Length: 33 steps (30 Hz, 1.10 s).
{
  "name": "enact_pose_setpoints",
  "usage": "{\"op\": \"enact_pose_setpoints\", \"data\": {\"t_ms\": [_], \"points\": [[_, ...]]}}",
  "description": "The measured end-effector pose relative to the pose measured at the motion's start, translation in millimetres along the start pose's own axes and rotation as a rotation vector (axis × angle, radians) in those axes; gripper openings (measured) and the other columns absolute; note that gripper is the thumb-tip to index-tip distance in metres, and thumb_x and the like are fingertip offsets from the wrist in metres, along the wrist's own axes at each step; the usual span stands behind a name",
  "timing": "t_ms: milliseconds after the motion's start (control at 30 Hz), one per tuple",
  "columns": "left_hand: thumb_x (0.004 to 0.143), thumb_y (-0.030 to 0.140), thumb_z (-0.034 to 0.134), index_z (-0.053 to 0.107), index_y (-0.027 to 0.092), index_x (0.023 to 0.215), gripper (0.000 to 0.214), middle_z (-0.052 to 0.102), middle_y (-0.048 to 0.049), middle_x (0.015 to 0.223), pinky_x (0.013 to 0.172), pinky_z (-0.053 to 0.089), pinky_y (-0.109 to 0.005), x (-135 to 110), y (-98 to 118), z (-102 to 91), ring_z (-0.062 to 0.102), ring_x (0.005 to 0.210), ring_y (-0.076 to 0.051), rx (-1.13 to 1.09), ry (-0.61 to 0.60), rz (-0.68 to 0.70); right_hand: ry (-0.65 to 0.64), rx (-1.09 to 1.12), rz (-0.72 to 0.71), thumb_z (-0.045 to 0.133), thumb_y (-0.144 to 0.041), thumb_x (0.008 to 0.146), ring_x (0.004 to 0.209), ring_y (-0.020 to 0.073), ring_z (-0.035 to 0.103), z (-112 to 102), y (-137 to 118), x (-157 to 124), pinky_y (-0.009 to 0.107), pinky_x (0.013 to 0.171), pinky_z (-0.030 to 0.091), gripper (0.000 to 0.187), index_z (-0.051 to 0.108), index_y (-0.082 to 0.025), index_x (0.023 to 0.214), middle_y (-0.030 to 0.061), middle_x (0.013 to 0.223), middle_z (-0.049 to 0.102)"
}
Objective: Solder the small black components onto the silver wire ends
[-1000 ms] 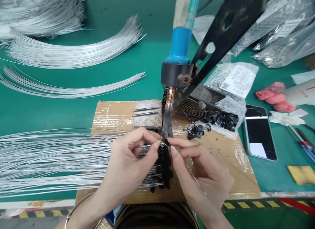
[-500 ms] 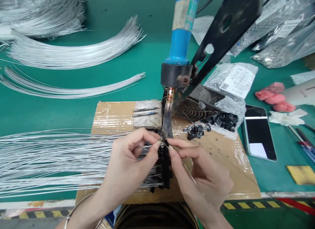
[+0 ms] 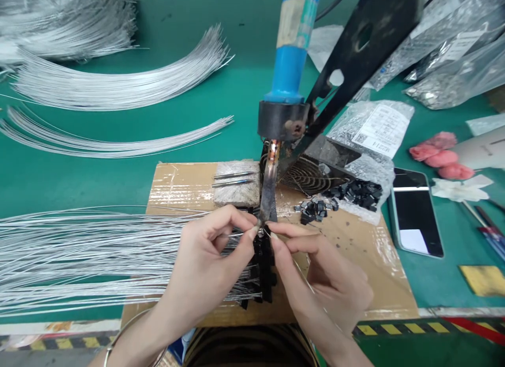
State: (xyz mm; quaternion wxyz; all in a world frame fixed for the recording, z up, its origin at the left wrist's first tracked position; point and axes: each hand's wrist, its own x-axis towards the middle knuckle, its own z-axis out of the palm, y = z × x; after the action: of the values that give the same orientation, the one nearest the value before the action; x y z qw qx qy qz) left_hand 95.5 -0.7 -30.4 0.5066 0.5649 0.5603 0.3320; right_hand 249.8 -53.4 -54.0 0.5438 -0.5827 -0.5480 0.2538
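Note:
A soldering iron point(image 3: 290, 72) with a blue handle points downward, its tip point(image 3: 267, 199) between my two hands. My left hand point(image 3: 215, 251) is closed in a pinch on a thin grey wire point(image 3: 235, 234), right under the tip. From the other side my right hand point(image 3: 321, 272) pinches a thin strand of solder wire point(image 3: 296, 267), which trails down across the palm. The solder's end meets the work at the tip; fingers partly hide the joint. Below the fingertips is a black block point(image 3: 265, 272) with several wire ends lying against it.
Loose grey wires point(image 3: 98, 251) spread leftward over the cardboard point(image 3: 335, 298). Wire bundles point(image 3: 118, 88) lie further back. A black bracket point(image 3: 355, 57) carries the iron. Right of it are small black parts point(image 3: 313, 209), a plastic bag point(image 3: 379, 130), a phone point(image 3: 416, 214) and a yellow sponge point(image 3: 483, 279).
Almost nothing differs. Both hands keep their pinches at the iron's tip, with only a very slight shift of the fingers.

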Motion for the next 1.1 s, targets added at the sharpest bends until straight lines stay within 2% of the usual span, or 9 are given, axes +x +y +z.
{"op": "enact_pose_setpoints", "data": {"t_ms": [233, 333, 533, 667, 800, 900, 967, 1033, 1100], "points": [[0.088, 0.016, 0.069, 0.071, 0.022, 0.077, 0.013, 0.077, -0.0011, 0.084, 0.063, 0.051, -0.024, -1, 0, 0.9, 0.071, 0.074, -0.016, 0.0, -0.001, 0.004, 0.024, -0.038, -0.019, 0.076, -0.006, 0.089, 0.076, 0.0181, 0.082, 1, -1, 2, 0.03, 0.076, 0.07, 0.019, 0.072, -0.024, 0.088, 0.0035, 0.101, 0.086], [0.088, 0.015, 0.069, 0.071, 0.022, 0.078, 0.013, 0.077, -0.001, 0.084, 0.063, 0.051, -0.024, -1, 0, 1.2, 0.07, 0.073, -0.015, 0.0, -0.001, 0.006, 0.033, -0.013, -0.023, 0.077, -0.004, 0.088, 0.082, 0.0187, 0.083, 2, 0, 1, 0.029, 0.078, 0.069, 0.019, 0.073, -0.023, 0.089, 0.0033, 0.1, 0.086], [0.088, 0.014, 0.068, 0.071, 0.022, 0.078, 0.013, 0.076, -0.0002, 0.082, 0.058, 0.047, -0.024, 0, 0, 0.6, 0.066, 0.068, -0.013, -0.003, 0.001, 0.018, 0.0, 0.007, 0.003, 0.075, -0.004, 0.088, 0.087, 0.0204, 0.083, 1, 3, -1, 0.03, 0.079, 0.068, 0.02, 0.071, -0.024, 0.088, 0.0046, 0.103, 0.085], [0.088, 0.016, 0.068, 0.071, 0.021, 0.077, 0.012, 0.076, -0.0004, 0.082, 0.055, 0.042, -0.024, 0, 0, 0.6, 0.062, 0.064, -0.012, 0.03, -0.01, 0.021, -0.019, 0.01, 0.024, 0.075, -0.004, 0.088, 0.079, 0.0171, 0.081, 1, 3, -2, 0.028, 0.078, 0.067, 0.019, 0.07, -0.023, 0.086, 0.0046, 0.104, 0.085], [0.09, 0.017, 0.066, 0.069, 0.021, 0.076, 0.015, 0.077, 0.0, 0.082, 0.049, 0.035, -0.025, -1, -1, -1.1, 0.049, 0.054, -0.01, 0.097, -0.02, 0.026, 0.0, 0.091, 0.11, 0.073, -0.008, 0.092, 0.088, 0.0169, 0.081, 2, 3, -2, 0.027, 0.081, 0.063, 0.018, 0.069, -0.022, 0.082, 0.0035, 0.103, 0.084], [0.092, 0.018, 0.067, 0.069, 0.021, 0.078, 0.015, 0.078, 0.0011, 0.084, 0.045, 0.031, -0.026, -4, -4, -6.5, 0.036, 0.046, -0.008, 0.216, 0.01, 0.062, 0.118, 0.1, 0.18, 0.074, -0.015, 0.094, 0.086, 0.0177, 0.079, -6, 10, 1, 0.029, 0.08, 0.062, 0.013, 0.069, -0.022, 0.084, 0.0028, 0.094, 0.082], [0.093, 0.017, 0.067, 0.07, 0.022, 0.079, 0.015, 0.077, 0.0011, 0.087, 0.051, 0.04, -0.026, -8, -9, -11.1, 0.047, 0.051, -0.01, 0.309, 0.045, 0.119, 0.238, 0.063, 0.215, 0.077, -0.022, 0.094, 0.071, 0.017, 0.075, -16, 18, 4, 0.03, 0.069, 0.06, 0.008, 0.069, -0.022, 0.092, 0.0002, 0.08, 0.077], [0.094, 0.015, 0.069, 0.072, 0.023, 0.081, 0.015, 0.077, -0.0009, 0.093, 0.071, 0.051, -0.03, -11, -15, -14.8, 0.066, 0.073, -0.015, 0.382, 0.074, 0.206, 0.325, -0.006, 0.232, 0.075, -0.029, 0.097, 0.062, 0.016, 0.067, -29, 27, 7, 0.03, 0.062, 0.055, 0.011, 0.069, -0.021, 0.091, -0.0019, 0.071, 0.071], [0.093, 0.013, 0.071, 0.076, 0.024, 0.088, 0.013, 0.078, -0.0033, 0.101, 0.09, 0.051, -0.036, -16, -20, -16.8, 0.069, 0.098, -0.022, 0.436, 0.095, 0.298, 0.352, -0.029, 0.233, 0.071, -0.035, 0.101, 0.063, 0.0159, 0.065, -42, 37, 8, 0.031, 0.066, 0.054, 0.022, 0.07, -0.02, 0.084, -0.0018, 0.069, 0.068]]}}
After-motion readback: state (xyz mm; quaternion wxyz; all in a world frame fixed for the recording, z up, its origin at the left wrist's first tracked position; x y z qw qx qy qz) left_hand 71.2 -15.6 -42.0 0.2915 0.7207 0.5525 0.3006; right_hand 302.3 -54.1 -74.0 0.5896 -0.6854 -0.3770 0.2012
